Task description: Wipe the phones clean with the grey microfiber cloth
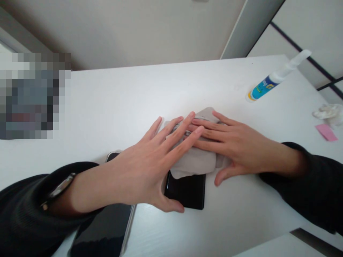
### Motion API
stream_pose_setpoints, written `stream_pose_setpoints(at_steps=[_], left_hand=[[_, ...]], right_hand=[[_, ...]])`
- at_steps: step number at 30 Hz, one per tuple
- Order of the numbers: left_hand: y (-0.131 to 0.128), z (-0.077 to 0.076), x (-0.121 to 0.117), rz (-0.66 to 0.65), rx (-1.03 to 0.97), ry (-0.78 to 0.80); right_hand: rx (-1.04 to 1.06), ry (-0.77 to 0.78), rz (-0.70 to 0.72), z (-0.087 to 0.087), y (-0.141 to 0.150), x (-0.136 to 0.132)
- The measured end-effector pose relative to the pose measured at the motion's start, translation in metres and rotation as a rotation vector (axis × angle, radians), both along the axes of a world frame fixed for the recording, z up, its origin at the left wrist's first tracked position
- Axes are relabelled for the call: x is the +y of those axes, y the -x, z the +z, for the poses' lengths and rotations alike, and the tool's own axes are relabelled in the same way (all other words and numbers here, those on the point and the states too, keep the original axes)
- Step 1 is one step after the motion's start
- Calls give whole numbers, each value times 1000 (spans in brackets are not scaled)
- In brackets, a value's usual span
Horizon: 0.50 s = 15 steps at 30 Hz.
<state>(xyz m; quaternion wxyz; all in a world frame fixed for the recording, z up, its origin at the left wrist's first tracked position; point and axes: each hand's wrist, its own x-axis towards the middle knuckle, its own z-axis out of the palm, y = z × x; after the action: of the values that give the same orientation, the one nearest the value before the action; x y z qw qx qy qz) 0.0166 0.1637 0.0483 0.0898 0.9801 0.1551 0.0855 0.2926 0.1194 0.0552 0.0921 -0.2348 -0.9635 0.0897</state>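
Note:
A grey folded cloth (193,161) lies over the far end of a black phone (187,192) on the white table (112,103). My left hand (150,167) stretches flat across them, fingers spread, fingertips on the cloth. My right hand (233,146) lies flat on the cloth from the right, its fingers meeting the left fingertips. Neither hand grips anything. A second dark phone (107,228) lies under my left forearm near the front edge.
A spray bottle (273,81) with a blue label lies on its side at the back right. A crumpled white tissue (328,112) and a pink slip (326,132) sit at the right edge. A blurred-out patch covers the far left.

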Motion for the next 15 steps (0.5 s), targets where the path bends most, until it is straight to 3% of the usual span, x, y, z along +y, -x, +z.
stream_pose_setpoints(at_steps=[4,9,13,15], left_hand=[[1,1,-1,-20,10,-34],[1,1,-1,-9,16,-34],[1,1,0,-45,2,-62],[1,1,0,-47,6,-45]], right_hand=[[-4,70,257,0,-1,-6],[-72,-4,7,3,-8,-1],[-68,118,248,6,3,-11],[-28,129,271,9,7,-17]])
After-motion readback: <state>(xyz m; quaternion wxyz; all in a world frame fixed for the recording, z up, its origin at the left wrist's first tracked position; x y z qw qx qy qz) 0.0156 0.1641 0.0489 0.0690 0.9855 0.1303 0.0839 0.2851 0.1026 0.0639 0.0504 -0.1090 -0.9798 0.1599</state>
